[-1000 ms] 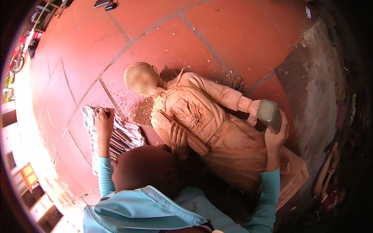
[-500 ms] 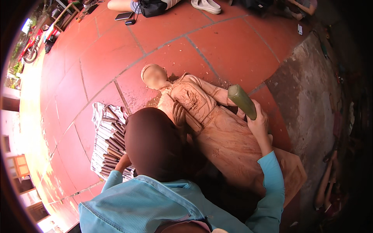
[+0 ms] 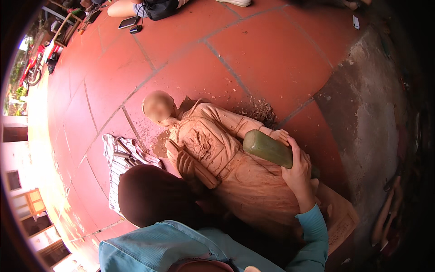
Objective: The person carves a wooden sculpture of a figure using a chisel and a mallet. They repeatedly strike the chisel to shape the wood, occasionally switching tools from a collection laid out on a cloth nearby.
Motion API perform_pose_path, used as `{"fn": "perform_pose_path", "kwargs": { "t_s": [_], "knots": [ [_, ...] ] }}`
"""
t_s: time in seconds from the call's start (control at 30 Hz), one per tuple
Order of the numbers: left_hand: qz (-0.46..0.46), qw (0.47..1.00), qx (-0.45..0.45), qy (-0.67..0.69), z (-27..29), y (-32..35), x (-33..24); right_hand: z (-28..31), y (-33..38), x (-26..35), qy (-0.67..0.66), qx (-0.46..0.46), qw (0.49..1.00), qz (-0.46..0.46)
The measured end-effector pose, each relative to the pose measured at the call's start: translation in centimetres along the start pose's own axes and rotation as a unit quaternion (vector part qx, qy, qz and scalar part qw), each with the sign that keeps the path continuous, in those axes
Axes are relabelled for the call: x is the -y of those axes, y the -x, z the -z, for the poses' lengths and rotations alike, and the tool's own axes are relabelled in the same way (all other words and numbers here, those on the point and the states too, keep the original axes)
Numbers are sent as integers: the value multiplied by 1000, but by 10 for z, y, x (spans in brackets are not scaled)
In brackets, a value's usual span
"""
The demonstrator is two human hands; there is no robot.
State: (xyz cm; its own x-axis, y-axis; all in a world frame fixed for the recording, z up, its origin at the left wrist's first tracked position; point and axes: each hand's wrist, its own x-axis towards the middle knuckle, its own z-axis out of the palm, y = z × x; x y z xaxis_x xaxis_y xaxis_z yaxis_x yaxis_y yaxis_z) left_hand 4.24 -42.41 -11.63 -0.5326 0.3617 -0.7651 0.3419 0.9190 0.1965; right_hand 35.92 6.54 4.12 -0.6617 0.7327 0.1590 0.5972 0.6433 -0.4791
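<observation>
A carved wooden statue [image 3: 253, 181] of a robed figure lies on its back, with relief work on its chest. Over its lower arm, my right hand [image 3: 299, 171] is closed on a green, block-shaped mallet [image 3: 268, 148], whose thick end points left. The hand covers the rest of the mallet. My left hand is out of sight, apparently behind the dark brown rounded cloth shape [image 3: 152, 195] at the lower left. Beyond that shape, a striped cloth [image 3: 112, 170] bears several chisels [image 3: 124, 155], partly hidden.
Wood shavings [image 3: 259, 112] are heaped beside the statue's arm on the red tiled floor [image 3: 181, 72]. A grey concrete strip [image 3: 362, 95] borders the tiles at right. At the far side are a person's leg [image 3: 121, 8], a black bag [image 3: 161, 9] and a phone [image 3: 128, 22].
The mallet has swung from nearly upright to lying more level, lower and to the left. My left hand, earlier beside the chisels, has gone from sight. The whole view has shifted.
</observation>
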Motion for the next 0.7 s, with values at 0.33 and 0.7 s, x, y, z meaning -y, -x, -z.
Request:
{"fn": "perform_pose_path", "kwargs": {
  "t_s": [0.33,0.7],
  "knots": [
    [55,998,41,0,10,26,-5,-1,-6,5,6,15,999,-29],
    [-47,999,-13,-12,-33,21,26,-10,-4,-5,-73,6,997,10]
  ]
}}
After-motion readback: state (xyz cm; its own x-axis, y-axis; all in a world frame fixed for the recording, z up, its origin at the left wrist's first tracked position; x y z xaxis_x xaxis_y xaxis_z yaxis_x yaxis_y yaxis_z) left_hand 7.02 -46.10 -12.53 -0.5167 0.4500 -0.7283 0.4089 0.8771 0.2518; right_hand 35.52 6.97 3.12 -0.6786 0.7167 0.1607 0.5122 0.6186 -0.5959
